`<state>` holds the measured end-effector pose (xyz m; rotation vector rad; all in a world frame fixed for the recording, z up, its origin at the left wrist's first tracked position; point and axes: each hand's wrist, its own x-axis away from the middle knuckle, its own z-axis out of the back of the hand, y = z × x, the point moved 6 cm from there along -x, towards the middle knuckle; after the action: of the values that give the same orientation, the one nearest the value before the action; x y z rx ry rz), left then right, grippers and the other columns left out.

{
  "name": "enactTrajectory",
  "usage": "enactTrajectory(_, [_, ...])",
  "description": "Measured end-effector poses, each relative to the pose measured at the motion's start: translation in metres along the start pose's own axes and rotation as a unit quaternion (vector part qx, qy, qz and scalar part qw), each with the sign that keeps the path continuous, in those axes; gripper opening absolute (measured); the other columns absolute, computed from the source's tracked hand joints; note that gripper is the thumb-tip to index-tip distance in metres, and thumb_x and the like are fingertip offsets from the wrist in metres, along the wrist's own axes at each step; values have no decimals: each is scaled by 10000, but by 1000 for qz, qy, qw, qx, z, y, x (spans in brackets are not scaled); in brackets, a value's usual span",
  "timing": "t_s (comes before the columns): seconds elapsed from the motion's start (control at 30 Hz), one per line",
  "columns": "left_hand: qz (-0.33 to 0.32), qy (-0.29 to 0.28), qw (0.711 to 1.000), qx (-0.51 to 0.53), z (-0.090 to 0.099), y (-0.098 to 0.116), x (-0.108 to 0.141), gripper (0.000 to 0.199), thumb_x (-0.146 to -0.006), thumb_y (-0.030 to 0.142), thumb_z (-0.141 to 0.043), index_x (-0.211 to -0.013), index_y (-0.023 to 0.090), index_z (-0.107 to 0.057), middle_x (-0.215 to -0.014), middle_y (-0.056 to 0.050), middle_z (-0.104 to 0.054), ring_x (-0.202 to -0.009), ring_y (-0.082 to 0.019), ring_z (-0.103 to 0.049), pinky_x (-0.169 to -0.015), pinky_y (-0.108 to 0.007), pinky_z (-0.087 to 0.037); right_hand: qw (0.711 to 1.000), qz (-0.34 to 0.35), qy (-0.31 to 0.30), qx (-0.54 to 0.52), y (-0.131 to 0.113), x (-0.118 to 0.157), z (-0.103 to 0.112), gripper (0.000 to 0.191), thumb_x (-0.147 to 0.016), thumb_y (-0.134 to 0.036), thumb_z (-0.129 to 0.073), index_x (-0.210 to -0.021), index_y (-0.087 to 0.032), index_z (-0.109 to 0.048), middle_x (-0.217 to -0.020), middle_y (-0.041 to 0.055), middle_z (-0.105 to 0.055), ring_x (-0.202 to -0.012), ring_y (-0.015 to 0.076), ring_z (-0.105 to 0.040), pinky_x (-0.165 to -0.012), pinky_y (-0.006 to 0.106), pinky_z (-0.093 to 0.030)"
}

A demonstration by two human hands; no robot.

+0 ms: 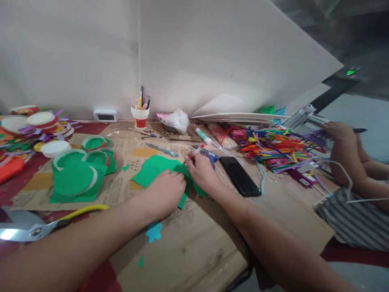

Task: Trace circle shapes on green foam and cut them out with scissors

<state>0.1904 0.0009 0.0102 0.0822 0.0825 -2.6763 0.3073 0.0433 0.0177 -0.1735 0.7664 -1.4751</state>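
Observation:
Green paper sheets (154, 165) lie at the middle of the table, partly covered by my hands. My left hand (167, 191) rests on them, its fingers curled over the paper; what the fingertips hold is hidden. Just to its right, my right hand (200, 168) has thumb and fingers drawn together beside a small pale piece with a red tip, by the green paper's edge. I cannot make out exactly what it pinches. A blue glue gun (209, 154) lies just behind the right hand. Below the left hand sits a blue paper cutout (154, 232).
Yellow-handled scissors (36, 231) lie at the left, near green-covered paper rings (74, 178). To the right are a black phone (239, 175) and colourful pipe cleaners (276, 146). A pen cup (140, 117) stands at the back. Another person's hand (338, 132) is at far right.

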Motion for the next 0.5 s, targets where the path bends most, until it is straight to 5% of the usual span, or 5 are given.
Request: enactTrajectory(0.5, [-7,22,1000,11,-2,0,1,289,-860,134,-447,-1067,124,-648,-1117,-136,-654,-1037,-268,-598,-845,-419,-457,999,24,0,36,-2,-1,-3,146,-915,-233,-470,-799,-188,-546,-740,54,-640,-697,182,-598,-684,284,-421])
